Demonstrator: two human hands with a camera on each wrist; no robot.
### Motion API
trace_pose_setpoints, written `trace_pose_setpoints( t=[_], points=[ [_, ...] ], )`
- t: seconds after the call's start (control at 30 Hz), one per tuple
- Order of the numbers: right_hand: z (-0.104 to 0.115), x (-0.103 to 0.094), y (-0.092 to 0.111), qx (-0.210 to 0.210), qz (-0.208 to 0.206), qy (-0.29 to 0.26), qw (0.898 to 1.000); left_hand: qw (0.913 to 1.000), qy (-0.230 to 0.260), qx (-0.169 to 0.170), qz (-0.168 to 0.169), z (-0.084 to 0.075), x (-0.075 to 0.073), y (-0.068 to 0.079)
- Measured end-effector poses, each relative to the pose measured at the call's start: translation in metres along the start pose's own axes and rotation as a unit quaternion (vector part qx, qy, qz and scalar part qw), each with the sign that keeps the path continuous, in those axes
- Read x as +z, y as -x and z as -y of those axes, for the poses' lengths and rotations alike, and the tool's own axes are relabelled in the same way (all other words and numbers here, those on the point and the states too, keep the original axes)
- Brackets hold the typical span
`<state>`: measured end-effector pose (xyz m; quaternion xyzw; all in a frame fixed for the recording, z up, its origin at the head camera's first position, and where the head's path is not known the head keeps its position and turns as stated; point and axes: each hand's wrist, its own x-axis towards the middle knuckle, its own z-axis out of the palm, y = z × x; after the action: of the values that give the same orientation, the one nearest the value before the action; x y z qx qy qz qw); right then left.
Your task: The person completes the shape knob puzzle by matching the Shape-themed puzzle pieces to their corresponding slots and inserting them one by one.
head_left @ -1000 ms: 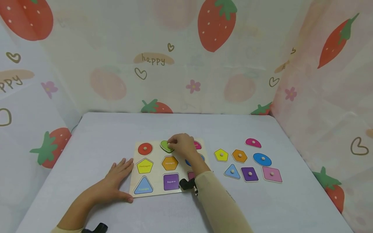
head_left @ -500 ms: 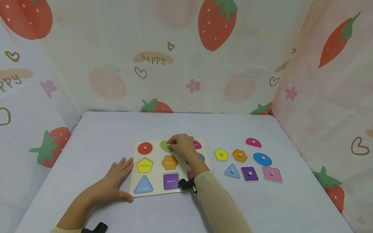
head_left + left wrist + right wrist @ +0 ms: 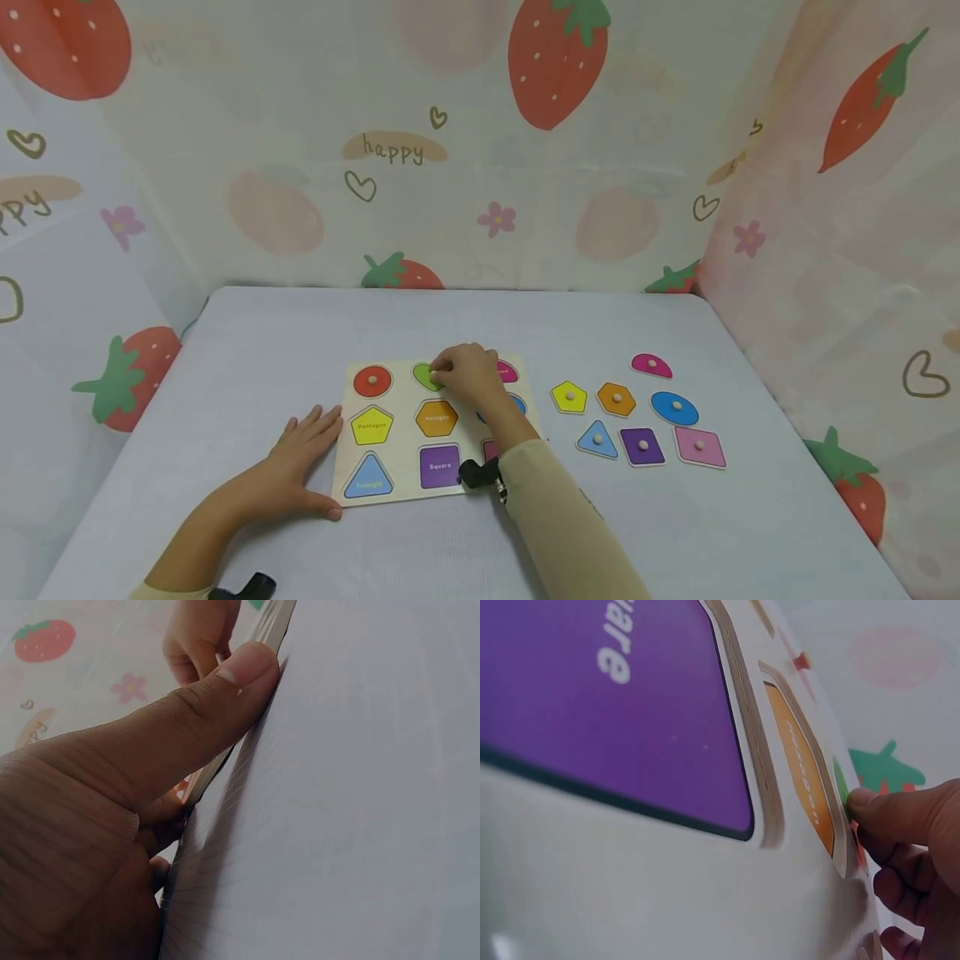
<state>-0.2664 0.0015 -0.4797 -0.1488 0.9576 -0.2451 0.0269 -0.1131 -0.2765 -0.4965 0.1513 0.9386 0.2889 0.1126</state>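
In the head view, a wooden shape puzzle board (image 3: 405, 454) lies on the table. My right hand (image 3: 474, 379) pinches the knob of the green heart piece (image 3: 422, 376), which sits in its recess in the back row; my fingers partly cover it. A red circle piece (image 3: 372, 381) fills the back-left recess. My left hand (image 3: 296, 467) has its fingers spread along the board's left edge, touching it, the thumb at the near corner. In the left wrist view its thumb (image 3: 202, 705) presses against the board's side. The right wrist view shows the recess marked Hexagon (image 3: 802, 765).
Right of the board lie knobbed pieces, among them a yellow pentagon (image 3: 569, 397), an orange hexagon (image 3: 616, 401), a blue oval (image 3: 674, 409), a purple square (image 3: 642, 447) and a pink rectangle (image 3: 700, 448). A strawberry-print curtain (image 3: 300, 108) surrounds the white table (image 3: 600, 533).
The green heart piece, slightly raised and tilted a second ago, now sits flat in its recess. My right hand still pinches its knob. My left hand has stayed put.
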Motion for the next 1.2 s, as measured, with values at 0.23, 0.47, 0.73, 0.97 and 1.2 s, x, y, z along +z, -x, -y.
trace_pose_setpoints(
  t=[0.23,0.47,0.73,0.97,1.2],
  points=[
    [0.003,-0.002,0.001,0.001,0.002,0.007,1.000,1.0000,0.002,0.003,-0.003,0.001,0.001,0.000],
    [0.006,-0.005,0.002,0.000,0.015,0.034,0.999,1.0000,0.005,-0.004,0.004,0.000,0.001,0.000],
    [0.002,-0.004,0.001,-0.009,0.019,0.016,1.000,1.0000,0.005,-0.005,0.003,-0.001,0.000,0.000],
    [-0.001,-0.011,0.002,-0.008,0.043,-0.004,0.999,1.0000,0.007,-0.003,0.003,-0.001,0.000,0.000],
    [-0.003,-0.014,0.005,-0.016,0.058,-0.003,0.998,0.9999,0.013,0.006,0.007,-0.002,-0.003,0.000]
  ],
)
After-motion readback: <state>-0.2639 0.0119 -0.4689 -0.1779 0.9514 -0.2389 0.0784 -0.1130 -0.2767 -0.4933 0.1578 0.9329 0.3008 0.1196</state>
